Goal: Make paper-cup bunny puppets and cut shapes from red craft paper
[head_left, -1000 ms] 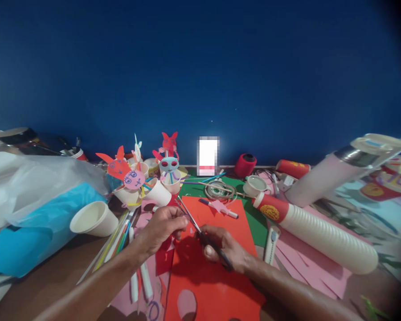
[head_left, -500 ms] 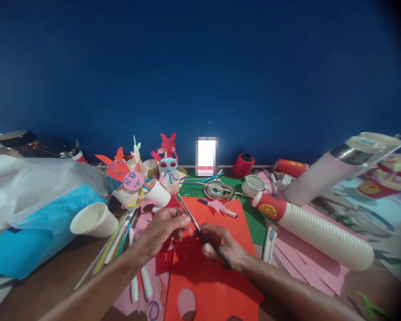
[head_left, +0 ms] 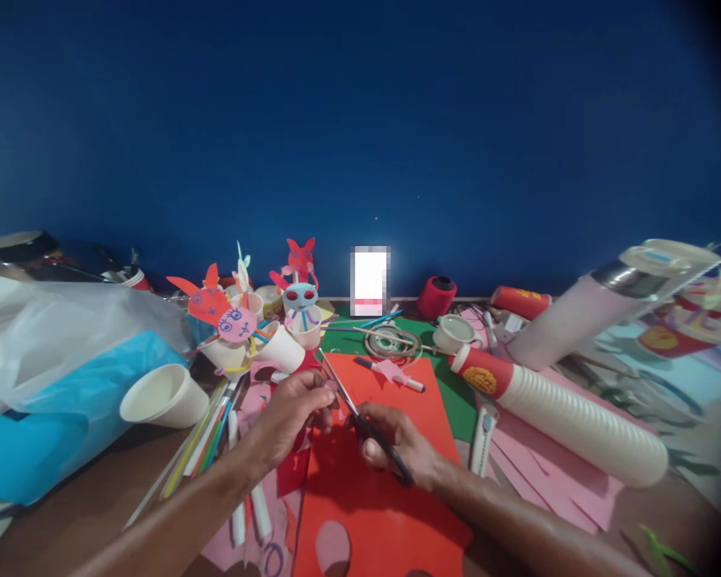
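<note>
Gripping scissors (head_left: 377, 439) in the right hand (head_left: 405, 445) over red paper (head_left: 390, 517); seemingly pinching 1 pink scrap (head_left: 331, 386) in the left hand (head_left: 297, 409), just beside the blades (head_left: 336, 380). Might nick the left hand if snipping so near, or lose the scrap from slack pinching.

Dim light leaves soft shadows on the red sheet (head_left: 390, 521), the right edge stretched, blurred and darkened
</note>
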Available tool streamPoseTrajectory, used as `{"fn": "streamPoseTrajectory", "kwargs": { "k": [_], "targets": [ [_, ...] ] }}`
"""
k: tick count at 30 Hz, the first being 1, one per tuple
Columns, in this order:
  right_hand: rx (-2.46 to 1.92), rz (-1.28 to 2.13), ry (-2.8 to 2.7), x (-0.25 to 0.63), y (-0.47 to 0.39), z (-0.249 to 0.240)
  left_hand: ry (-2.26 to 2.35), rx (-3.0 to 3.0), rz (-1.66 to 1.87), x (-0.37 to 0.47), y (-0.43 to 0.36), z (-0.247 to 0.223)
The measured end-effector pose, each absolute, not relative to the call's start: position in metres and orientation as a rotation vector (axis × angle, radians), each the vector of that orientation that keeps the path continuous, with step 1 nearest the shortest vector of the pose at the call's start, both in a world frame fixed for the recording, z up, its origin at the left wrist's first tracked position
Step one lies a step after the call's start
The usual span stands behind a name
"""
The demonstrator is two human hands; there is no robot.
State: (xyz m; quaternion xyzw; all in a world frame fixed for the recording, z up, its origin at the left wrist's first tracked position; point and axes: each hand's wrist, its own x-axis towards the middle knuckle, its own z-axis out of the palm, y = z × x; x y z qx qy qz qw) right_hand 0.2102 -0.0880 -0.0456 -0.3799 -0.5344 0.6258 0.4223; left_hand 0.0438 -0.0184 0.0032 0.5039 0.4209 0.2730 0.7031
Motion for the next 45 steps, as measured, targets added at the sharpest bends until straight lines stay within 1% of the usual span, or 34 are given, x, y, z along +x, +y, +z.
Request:
{"fn": "streamPoseTrajectory", "kwargs": {
  "k": [9, 20, 33, 45],
  "targets": [
    [-0.938, 1.561, -1.341, 0.21, -0.089, -0.049, 0.876, 1.099, 0.62, 0.042, -0.018, 0.0],
    [-0.979, 1.551, -1.345, 0.21, -0.089, -0.044, 0.944, 1.084, 0.6, 0.041, -0.016, 0.005],
    [-0.987, 1.548, -1.363, 0.211, -0.089, -0.047, 0.947, 1.106, 0.644, 0.04, -0.014, -0.003],
    [-0.973, 1.578, -1.385, 0.211, -0.088, -0.047, 1.009, 1.206, 0.606, 0.041, -0.014, 0.009]
  ]
}}
